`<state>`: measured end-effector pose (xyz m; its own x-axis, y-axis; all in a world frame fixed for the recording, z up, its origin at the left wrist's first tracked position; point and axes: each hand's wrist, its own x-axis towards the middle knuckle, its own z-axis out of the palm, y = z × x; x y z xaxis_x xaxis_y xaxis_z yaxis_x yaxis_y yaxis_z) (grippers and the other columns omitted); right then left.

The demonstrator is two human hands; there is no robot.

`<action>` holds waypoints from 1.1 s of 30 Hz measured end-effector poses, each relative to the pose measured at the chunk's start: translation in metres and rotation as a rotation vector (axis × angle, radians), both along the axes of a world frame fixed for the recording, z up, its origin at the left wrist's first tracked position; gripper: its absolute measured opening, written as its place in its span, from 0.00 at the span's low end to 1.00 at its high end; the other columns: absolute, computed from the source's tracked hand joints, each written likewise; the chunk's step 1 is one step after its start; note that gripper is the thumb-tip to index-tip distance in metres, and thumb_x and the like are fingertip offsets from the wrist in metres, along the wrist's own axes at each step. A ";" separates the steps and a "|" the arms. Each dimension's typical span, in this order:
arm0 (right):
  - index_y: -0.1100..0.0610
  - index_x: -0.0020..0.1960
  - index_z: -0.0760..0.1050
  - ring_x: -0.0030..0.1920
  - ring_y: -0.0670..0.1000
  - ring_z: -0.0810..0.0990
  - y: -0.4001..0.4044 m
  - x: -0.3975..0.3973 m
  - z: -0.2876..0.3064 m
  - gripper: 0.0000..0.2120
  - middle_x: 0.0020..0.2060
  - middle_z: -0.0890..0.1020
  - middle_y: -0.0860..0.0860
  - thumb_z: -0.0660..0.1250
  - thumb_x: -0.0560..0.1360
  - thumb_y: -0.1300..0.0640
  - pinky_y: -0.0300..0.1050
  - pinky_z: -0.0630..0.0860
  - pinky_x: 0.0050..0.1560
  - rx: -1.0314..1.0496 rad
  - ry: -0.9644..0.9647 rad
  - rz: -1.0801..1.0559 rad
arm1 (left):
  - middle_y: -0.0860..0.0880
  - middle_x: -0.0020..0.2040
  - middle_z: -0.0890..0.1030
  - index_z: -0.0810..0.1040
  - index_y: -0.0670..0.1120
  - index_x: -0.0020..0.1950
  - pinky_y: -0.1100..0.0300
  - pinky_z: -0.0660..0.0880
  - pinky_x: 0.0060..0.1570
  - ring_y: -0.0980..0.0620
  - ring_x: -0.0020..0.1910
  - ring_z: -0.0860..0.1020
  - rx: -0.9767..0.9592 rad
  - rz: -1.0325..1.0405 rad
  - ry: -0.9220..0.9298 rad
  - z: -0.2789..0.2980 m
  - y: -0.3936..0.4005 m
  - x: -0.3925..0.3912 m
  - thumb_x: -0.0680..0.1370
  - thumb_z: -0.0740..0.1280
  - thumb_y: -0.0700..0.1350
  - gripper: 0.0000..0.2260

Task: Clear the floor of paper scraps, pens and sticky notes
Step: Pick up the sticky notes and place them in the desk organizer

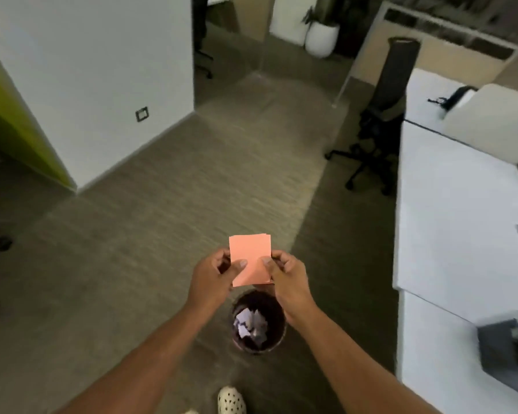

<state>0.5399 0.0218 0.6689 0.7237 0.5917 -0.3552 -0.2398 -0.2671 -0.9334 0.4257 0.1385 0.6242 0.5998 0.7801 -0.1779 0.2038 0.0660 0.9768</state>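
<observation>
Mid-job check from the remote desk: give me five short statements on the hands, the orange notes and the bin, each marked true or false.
1. Both hands grip the stack of orange sticky notes. True: the left hand and the right hand pinch it from either side.
2. The round dark wastebasket on the floor is empty. False: crumpled pale paper scraps lie inside.
3. The notes are held above the wastebasket's far rim. True.
4. The notes are green. False: they are orange.
5. The black office chair lies tipped over on the carpet. False: it stands upright beside the white desk.
</observation>
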 end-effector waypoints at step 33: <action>0.53 0.59 0.80 0.53 0.49 0.87 -0.434 0.140 0.059 0.07 0.53 0.86 0.47 0.70 0.82 0.55 0.37 0.84 0.41 0.119 -0.206 -0.950 | 0.48 0.48 0.85 0.82 0.51 0.57 0.62 0.81 0.33 0.48 0.45 0.85 0.229 -0.992 -0.118 0.093 -0.377 0.285 0.80 0.73 0.51 0.08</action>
<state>0.6798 -0.4124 0.7279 0.9585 -0.2460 -0.1442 -0.1355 0.0519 -0.9894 0.7111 -0.2386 0.7177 0.9975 -0.0688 0.0151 -0.0332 -0.2708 0.9621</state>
